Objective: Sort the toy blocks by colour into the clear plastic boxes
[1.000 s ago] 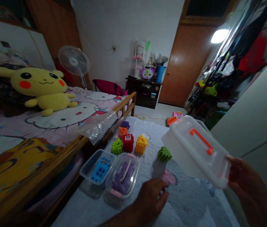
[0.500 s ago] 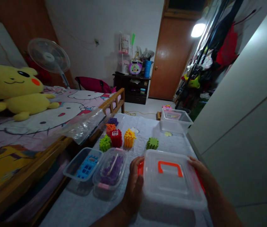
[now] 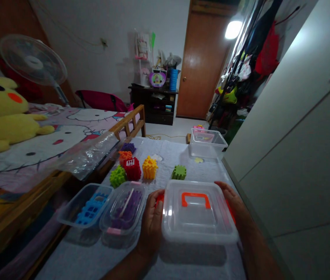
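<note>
A clear plastic storage box [image 3: 197, 225] with a lid and an orange carrying handle sits in front of me. Its left side is gripped by my left hand [image 3: 152, 221], fingers curled over the orange latch. On the opposite side, my right hand [image 3: 233, 204] is wrapped around the edge by the other orange latch. Left of my left hand stands a small lidded container [image 3: 123, 208] with pink clips and purple pieces inside. Beside it, an uncovered clear tub [image 3: 68, 217] holds blue interlocking pieces [image 3: 92, 209].
Behind the containers stand block assemblies: yellow [image 3: 150, 168], red [image 3: 132, 169], lime green [image 3: 118, 177], orange [image 3: 125, 156], purple [image 3: 128, 147] and green [image 3: 179, 172]. A large clear bin [image 3: 207, 144] is at the far right. A wooden bed rail [image 3: 21, 194] runs along the left, a white cabinet [image 3: 293, 155] along the right.
The view has shifted right, so everything appears farther left. Both hands stay on the storage box, which looks slightly more level to the camera.
</note>
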The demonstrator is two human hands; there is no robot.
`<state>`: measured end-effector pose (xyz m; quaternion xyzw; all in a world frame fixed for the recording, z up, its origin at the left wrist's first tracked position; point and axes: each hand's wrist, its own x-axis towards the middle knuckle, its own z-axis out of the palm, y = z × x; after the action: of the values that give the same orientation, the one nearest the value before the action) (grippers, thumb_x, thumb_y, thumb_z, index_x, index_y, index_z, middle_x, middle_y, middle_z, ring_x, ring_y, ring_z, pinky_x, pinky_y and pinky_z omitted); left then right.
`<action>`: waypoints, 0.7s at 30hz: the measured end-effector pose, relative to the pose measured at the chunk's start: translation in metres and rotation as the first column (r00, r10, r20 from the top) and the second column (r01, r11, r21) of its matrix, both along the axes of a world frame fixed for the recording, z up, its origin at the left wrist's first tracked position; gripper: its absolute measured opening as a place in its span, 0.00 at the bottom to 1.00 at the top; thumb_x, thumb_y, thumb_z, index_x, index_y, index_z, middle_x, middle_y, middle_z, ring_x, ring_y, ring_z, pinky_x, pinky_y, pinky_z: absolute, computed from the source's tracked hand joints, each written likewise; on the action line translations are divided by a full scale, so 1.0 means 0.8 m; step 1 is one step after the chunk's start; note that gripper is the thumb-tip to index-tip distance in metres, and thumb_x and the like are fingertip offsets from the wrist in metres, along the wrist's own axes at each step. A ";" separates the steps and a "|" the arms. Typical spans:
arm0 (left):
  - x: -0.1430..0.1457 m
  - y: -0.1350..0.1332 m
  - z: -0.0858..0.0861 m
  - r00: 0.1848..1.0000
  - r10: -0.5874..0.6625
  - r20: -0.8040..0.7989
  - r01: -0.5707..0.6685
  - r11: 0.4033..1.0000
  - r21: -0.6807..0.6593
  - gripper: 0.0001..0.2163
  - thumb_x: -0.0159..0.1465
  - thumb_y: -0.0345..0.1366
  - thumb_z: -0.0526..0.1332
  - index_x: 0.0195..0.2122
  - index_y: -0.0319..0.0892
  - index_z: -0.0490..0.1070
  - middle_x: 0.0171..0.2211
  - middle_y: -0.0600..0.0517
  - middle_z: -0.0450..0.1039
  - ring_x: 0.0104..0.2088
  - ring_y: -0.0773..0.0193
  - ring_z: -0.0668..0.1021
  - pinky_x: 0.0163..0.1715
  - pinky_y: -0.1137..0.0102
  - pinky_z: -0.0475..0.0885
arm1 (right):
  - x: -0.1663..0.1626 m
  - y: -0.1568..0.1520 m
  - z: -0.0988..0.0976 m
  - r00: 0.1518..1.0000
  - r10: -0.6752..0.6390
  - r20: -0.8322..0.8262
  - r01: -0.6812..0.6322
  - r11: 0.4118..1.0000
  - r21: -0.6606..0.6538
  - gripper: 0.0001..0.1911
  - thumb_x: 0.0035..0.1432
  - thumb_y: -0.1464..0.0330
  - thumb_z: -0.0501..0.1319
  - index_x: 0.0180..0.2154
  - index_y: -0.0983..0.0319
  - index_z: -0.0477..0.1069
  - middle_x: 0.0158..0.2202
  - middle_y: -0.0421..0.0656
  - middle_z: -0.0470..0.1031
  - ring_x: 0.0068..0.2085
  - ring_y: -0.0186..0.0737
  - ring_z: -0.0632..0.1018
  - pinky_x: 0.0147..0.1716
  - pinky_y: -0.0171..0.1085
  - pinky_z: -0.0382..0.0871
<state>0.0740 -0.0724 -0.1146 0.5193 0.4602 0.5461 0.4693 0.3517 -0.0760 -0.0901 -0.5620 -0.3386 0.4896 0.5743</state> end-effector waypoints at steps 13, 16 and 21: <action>-0.009 0.001 0.009 0.995 0.082 -0.050 -0.078 0.994 0.072 0.17 0.69 0.44 0.52 0.52 0.43 0.72 0.47 0.47 0.72 0.48 0.55 0.74 0.48 0.63 0.70 | -0.030 -0.040 0.086 0.061 0.473 0.879 -0.658 0.681 -0.321 0.71 0.32 0.49 0.75 0.70 0.54 0.37 0.73 0.51 0.34 0.70 0.67 0.39 0.66 0.63 0.36; -0.010 0.003 0.007 0.995 0.084 -0.062 -0.079 0.993 0.086 0.17 0.69 0.43 0.51 0.52 0.43 0.72 0.46 0.47 0.72 0.47 0.56 0.74 0.48 0.63 0.70 | -0.040 -0.041 0.086 0.013 0.456 0.890 -0.617 0.704 -0.352 0.62 0.37 0.60 0.75 0.69 0.52 0.45 0.73 0.50 0.35 0.70 0.67 0.39 0.65 0.63 0.38; -0.009 0.003 0.000 0.993 0.087 -0.075 -0.080 0.992 0.097 0.16 0.70 0.42 0.51 0.53 0.45 0.70 0.48 0.47 0.71 0.48 0.57 0.74 0.51 0.63 0.68 | -0.039 -0.048 0.086 0.008 0.424 0.906 -0.619 0.713 -0.328 0.48 0.46 0.66 0.68 0.67 0.52 0.53 0.72 0.48 0.44 0.70 0.63 0.44 0.64 0.63 0.47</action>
<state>0.0671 -0.0697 -0.1149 0.5421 0.4738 0.5653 0.4026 0.3206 -0.1143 -0.0209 -0.5177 -0.8307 0.1934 0.0669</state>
